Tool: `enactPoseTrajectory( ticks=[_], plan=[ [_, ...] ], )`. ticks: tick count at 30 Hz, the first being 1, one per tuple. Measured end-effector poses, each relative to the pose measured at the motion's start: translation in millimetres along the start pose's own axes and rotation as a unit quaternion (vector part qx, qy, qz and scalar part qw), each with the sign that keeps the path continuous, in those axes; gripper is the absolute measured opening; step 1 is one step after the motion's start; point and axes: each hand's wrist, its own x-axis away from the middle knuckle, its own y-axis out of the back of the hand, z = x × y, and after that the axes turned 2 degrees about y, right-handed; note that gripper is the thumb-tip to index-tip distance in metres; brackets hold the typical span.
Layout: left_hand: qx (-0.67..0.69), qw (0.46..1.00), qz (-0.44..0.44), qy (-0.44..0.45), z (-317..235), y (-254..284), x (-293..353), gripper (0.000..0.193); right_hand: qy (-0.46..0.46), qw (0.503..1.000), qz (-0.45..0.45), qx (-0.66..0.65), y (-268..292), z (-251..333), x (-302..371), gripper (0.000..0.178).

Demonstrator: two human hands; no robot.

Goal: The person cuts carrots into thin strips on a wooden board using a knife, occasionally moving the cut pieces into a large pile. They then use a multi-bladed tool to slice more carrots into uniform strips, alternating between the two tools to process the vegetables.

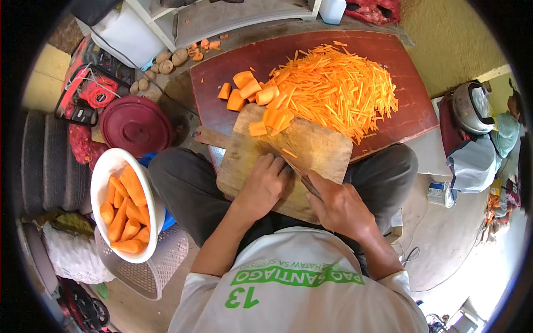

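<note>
My right hand (343, 206) grips a knife (311, 186), its blade slanting up and left across the wooden cutting board (327, 150). Beside the blade, my left hand (262, 186) rests on the board with its fingers curled under; whatever they hold is hidden. A thin carrot strip (288, 152) lies by the blade. At the board's far edge sit carrot slices (272, 119). Beyond them are several thick carrot chunks (250, 89) and a large heap of carrot sticks (338, 91) on a dark red tabletop (408, 119). The board lies partly over my lap.
To my left, a white basin (99, 191) of peeled carrots (127, 208) stands over a grey plastic basket (166, 261). Behind it are a dark red round lid (136, 127) and stacked tires (55, 161). Potatoes (166, 65) lie beyond; a helmet (472, 108) sits at the right.
</note>
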Motion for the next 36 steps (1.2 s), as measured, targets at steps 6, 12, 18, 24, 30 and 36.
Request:
enactPoseTrajectory(
  ticks=[6, 12, 18, 24, 30, 36],
  plan=[
    [-0.007, 1.0, -0.012, -0.008, 0.0, -1.1, 1.0, 0.026, -0.007, 1.0, 0.003, -0.001, -0.3, 0.7, 6.9, 0.044],
    [0.015, 1.0, -0.002, 0.006, 3.2, -2.9, 5.2, 0.026, -0.023, 0.999, 0.029, 0.002, 4.7, 8.2, 3.9, 0.046],
    [-0.005, 1.0, -0.022, -0.009, 2.3, -1.1, 2.3, 0.021, -0.025, 0.999, 0.021, -0.006, -1.2, -5.1, 4.7, 0.049],
    [0.029, 0.999, -0.02, -0.001, 0.7, -0.9, 1.0, 0.022, -0.015, 1.0, 0.01, -0.014, -1.6, -1.1, 6.9, 0.047],
    [0.006, 1.0, -0.008, 0.007, 3.6, -1.7, 5.6, 0.021, -0.001, 1.0, 0.01, -0.021, 5.8, 8.3, 4.2, 0.044],
    [0.009, 1.0, -0.007, -0.006, 1.7, 3.4, 0.6, 0.021, -0.024, 0.999, 0.028, 0.005, 0.5, -1.4, 1.8, 0.041]
  ],
)
